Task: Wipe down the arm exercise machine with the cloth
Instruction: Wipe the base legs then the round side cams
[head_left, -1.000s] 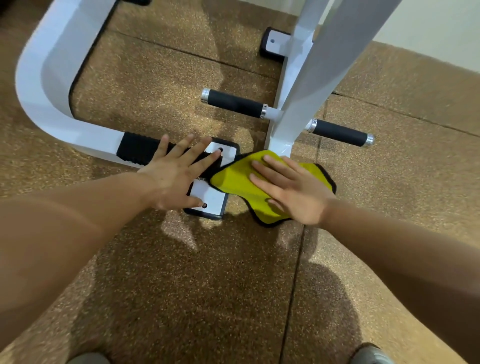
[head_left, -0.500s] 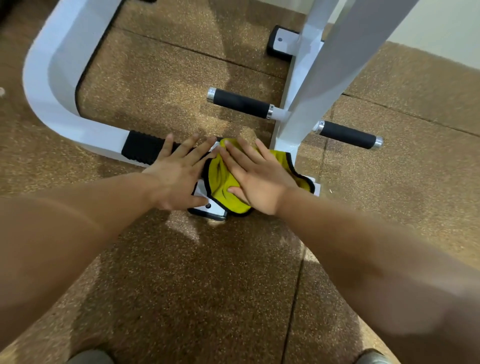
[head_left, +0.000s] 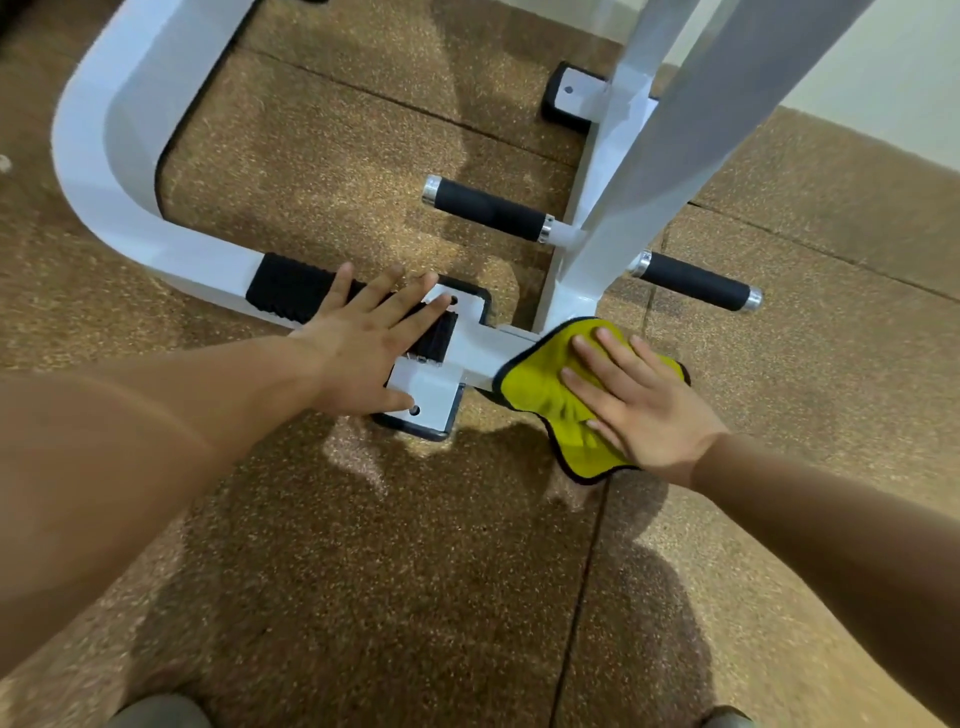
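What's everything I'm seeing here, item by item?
white metal machine frame: one, white, low on floor, rising upper right
black ribbed tread: one, black, on the frame's low bar
black foam handles: two, black, silver-capped, flanking the upright
yellow black-edged cloth: one, yellow, on frame base beside upright
brown speckled rubber floor: one, brown, under everything
grey shoe tips: two, grey, bottom edge
left grip: one bare hand, flat on the tread
right grip: one bare hand, flat on the cloth

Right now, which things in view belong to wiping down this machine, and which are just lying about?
In the job: yellow cloth under the flat right hand; white machine frame; left hand resting on its black tread pad.
Just there: speckled floor mat; wall; a shoe tip.
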